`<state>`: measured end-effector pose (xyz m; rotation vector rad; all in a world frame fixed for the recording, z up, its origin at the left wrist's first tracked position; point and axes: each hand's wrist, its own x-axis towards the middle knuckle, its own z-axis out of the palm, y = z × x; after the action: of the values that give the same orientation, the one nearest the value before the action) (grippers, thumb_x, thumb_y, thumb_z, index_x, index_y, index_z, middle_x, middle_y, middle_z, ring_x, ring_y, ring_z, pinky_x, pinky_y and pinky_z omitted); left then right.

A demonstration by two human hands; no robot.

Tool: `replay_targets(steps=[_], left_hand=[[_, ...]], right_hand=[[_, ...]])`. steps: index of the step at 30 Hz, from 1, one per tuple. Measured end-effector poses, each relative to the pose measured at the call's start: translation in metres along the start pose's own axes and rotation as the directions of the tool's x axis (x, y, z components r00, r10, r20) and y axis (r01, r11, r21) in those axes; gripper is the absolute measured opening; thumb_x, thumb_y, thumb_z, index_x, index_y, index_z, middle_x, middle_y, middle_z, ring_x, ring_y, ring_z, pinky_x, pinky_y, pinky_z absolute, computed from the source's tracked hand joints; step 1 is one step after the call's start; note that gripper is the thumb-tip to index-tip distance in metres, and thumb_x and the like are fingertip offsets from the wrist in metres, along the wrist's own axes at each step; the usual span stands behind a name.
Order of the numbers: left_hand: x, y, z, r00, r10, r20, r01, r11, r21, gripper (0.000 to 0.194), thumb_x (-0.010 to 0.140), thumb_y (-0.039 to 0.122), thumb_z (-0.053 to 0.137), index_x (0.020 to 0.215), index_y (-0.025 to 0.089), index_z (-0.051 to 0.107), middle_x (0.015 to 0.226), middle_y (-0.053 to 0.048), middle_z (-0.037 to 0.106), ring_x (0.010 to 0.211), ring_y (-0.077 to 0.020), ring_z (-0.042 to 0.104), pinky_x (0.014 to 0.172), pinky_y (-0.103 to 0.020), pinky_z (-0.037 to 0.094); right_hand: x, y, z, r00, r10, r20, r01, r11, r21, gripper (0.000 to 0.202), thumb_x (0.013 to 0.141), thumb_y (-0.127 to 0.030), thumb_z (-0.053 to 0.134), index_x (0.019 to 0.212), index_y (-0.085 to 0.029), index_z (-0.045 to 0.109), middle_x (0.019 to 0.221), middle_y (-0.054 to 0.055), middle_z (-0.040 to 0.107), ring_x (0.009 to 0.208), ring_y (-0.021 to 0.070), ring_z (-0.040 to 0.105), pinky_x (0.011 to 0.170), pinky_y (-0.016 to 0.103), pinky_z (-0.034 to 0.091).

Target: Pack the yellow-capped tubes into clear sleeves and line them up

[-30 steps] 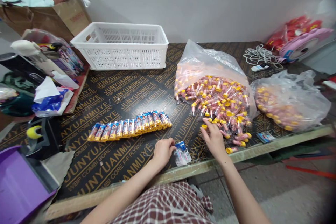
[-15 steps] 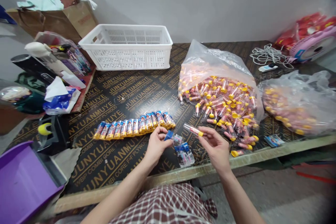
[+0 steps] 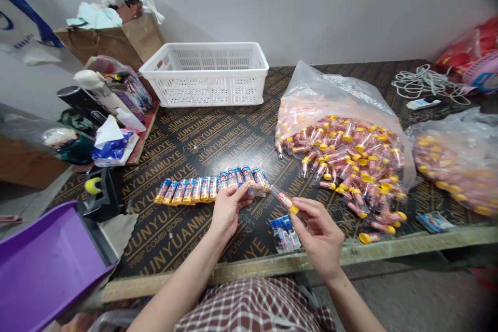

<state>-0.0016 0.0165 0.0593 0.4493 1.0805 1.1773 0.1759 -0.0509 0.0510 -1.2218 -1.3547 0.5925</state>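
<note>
Between the thumb and fingers of my left hand (image 3: 229, 210) is a small clear plastic sleeve (image 3: 254, 188) with a blue end, held just in front of a row of blue-and-yellow wrapped tubes (image 3: 196, 190). My right hand (image 3: 321, 231) pinches a clear tube (image 3: 283, 200) by its yellow cap; pink-and-white printing shows on it. The tube is tilted, its clear end up and left, close to the sleeve's end. Whether they touch I cannot tell. Below lies a small pile of clear sleeves with blue tops (image 3: 285, 233).
Many yellow-capped tubes spill from a clear plastic bag (image 3: 311, 80) on the right, beside a second filled bag (image 3: 455, 161). A white basket (image 3: 210, 88) stands at the back. Leftward are a tape dispenser (image 3: 103, 197) and a purple dustpan (image 3: 50, 264). A flat blue packet (image 3: 433, 222) lies near the front edge.
The view has swung left. My left hand has raised the sleeve to the row of wrapped tubes. The tube in my right hand has tilted more steeply and is nearer the sleeve.
</note>
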Motion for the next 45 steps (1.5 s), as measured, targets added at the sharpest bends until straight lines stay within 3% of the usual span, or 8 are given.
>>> replay_targets(steps=[7, 14, 20, 23, 27, 32, 45], left_hand=[[0.000, -0.004, -0.003, 1.000, 0.012, -0.022, -0.011, 1.000, 0.028, 0.035, 0.051, 0.038, 0.083, 0.066, 0.010, 0.068, 0.059, -0.002, 0.067, 0.056, -0.0104, 0.061, 0.055, -0.020, 0.048], [-0.005, -0.005, 0.002, 0.994, 0.089, 0.059, -0.092, 0.995, 0.037, 0.032, 0.061, 0.038, 0.077, 0.076, 0.013, 0.065, 0.070, 0.000, 0.066, 0.064, -0.0105, 0.060, 0.063, -0.023, 0.051], [-0.015, -0.004, 0.004, 0.980, -0.041, 0.197, 0.030, 0.998, 0.060, 0.041, 0.059, 0.030, 0.080, 0.093, 0.014, 0.063, 0.075, -0.002, 0.068, 0.063, -0.0108, 0.061, 0.064, -0.024, 0.050], [-0.019, -0.007, 0.003, 0.942, -0.139, 0.304, 0.095, 0.983, 0.155, 0.036, 0.059, 0.033, 0.080, 0.084, 0.010, 0.067, 0.073, -0.005, 0.068, 0.062, -0.0120, 0.062, 0.063, -0.025, 0.049], [-0.025, -0.013, 0.003, 0.899, -0.229, 0.373, 0.147, 0.961, 0.234, 0.036, 0.060, 0.033, 0.080, 0.084, 0.009, 0.069, 0.072, -0.006, 0.068, 0.061, -0.0117, 0.061, 0.062, -0.024, 0.048], [-0.028, -0.019, 0.004, 0.880, -0.283, 0.382, 0.200, 0.949, 0.245, 0.036, 0.058, 0.032, 0.081, 0.083, 0.009, 0.069, 0.073, -0.005, 0.067, 0.061, -0.0123, 0.061, 0.061, -0.024, 0.049], [-0.030, -0.020, 0.004, 0.884, -0.290, 0.367, 0.218, 0.949, 0.227, 0.036, 0.056, 0.030, 0.082, 0.084, 0.009, 0.070, 0.074, -0.006, 0.068, 0.060, -0.0109, 0.061, 0.057, -0.021, 0.047]], right_hand=[[-0.001, 0.003, 0.001, 0.996, -0.082, 0.043, 0.086, 0.991, -0.103, 0.030, 0.079, -0.011, 0.060, 0.105, -0.027, 0.064, 0.105, 0.007, 0.063, 0.099, 0.0221, 0.060, 0.087, 0.042, 0.051], [-0.002, 0.000, 0.004, 0.965, -0.081, 0.247, 0.106, 0.991, -0.086, 0.030, 0.083, -0.012, 0.055, 0.107, -0.027, 0.064, 0.108, 0.007, 0.062, 0.099, 0.0208, 0.060, 0.086, 0.038, 0.051], [0.000, 0.005, 0.008, 0.954, -0.102, 0.280, 0.137, 0.985, -0.106, 0.040, 0.081, -0.010, 0.053, 0.116, -0.029, 0.059, 0.100, 0.006, 0.058, 0.091, 0.0184, 0.060, 0.079, 0.035, 0.054], [0.002, 0.007, 0.009, 0.948, -0.135, 0.287, 0.182, 0.973, -0.145, 0.061, 0.073, -0.010, 0.057, 0.130, -0.029, 0.046, 0.118, 0.009, 0.049, 0.106, 0.0234, 0.054, 0.088, 0.042, 0.051], [0.006, 0.007, 0.008, 0.905, -0.136, 0.404, 0.156, 0.988, -0.017, 0.079, 0.065, -0.008, 0.054, 0.138, -0.028, 0.030, 0.145, 0.009, 0.028, 0.125, 0.0285, 0.042, 0.096, 0.045, 0.047], [0.003, 0.012, 0.006, 0.856, -0.106, 0.506, 0.087, 0.994, 0.061, 0.082, 0.062, -0.009, 0.051, 0.139, -0.024, 0.028, 0.138, 0.010, 0.042, 0.125, 0.0272, 0.045, 0.102, 0.045, 0.042], [0.000, 0.014, 0.009, 0.886, -0.112, 0.451, 0.059, 0.990, 0.130, 0.082, 0.061, -0.008, 0.050, 0.138, -0.025, 0.028, 0.132, 0.011, 0.046, 0.117, 0.0256, 0.052, 0.097, 0.042, 0.047]])
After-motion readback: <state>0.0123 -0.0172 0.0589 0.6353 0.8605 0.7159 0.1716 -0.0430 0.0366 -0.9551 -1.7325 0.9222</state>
